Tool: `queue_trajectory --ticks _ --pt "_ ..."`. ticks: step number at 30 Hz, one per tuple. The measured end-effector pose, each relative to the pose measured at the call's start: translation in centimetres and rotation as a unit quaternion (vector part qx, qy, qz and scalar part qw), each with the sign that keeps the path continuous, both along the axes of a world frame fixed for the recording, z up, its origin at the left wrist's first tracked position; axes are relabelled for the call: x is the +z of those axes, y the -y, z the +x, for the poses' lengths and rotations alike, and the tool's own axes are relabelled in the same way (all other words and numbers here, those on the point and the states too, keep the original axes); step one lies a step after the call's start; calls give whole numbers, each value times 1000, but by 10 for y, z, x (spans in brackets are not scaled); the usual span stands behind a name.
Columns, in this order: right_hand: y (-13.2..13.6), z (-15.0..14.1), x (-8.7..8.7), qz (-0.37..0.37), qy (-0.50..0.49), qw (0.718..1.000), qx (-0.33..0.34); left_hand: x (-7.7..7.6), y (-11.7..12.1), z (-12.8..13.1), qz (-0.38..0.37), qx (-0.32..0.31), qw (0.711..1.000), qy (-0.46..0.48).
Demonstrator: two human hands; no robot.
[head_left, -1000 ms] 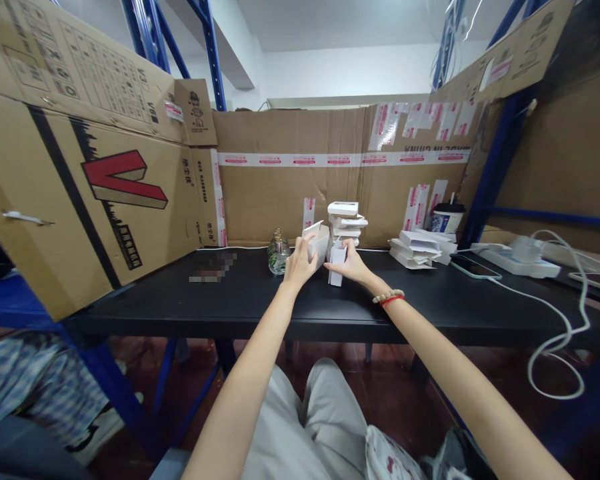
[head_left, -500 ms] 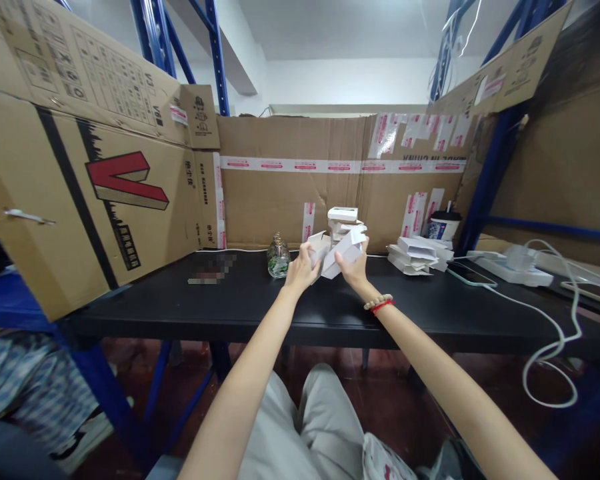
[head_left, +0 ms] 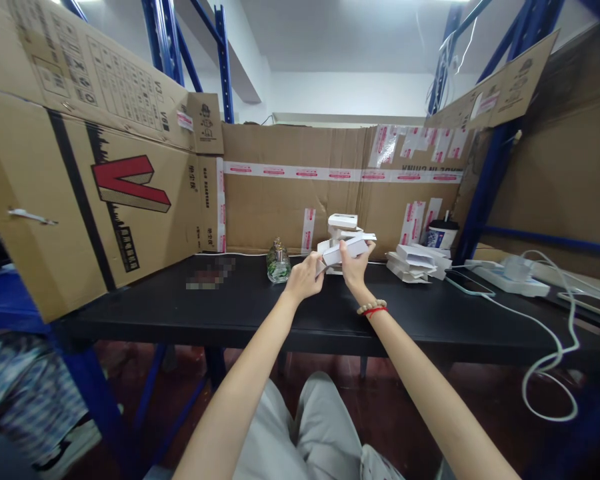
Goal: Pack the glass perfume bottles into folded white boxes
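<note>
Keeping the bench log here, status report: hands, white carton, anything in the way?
Right hand gripping white carton. Left hand at its left end, grip partly hidden. White stack close behind, contact unclear. Glass bottle apart, left of hands.

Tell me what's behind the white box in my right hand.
Behind the white box stands a stack of white items, its top showing, with a cardboard panel beyond. The box covers the stack's middle, so I can't count its pieces.
</note>
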State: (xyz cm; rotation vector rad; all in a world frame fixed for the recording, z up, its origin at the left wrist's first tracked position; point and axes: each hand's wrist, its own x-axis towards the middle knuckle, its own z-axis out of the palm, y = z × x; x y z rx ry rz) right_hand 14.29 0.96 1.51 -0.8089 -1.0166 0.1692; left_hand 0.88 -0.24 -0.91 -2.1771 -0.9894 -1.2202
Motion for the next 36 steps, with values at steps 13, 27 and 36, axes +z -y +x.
queue_trajectory --ticks 13,27,36 --pt "12 -3 -6 -77 169 981 -46 -1 -1 -1 1 -37 999 32" --pt "-5 -1 -20 2 350 924 155 4 3 -7 -84 -19 991 99" --pt "-3 -5 -24 -2 338 923 182 5 3 -2 -69 -37 983 166"
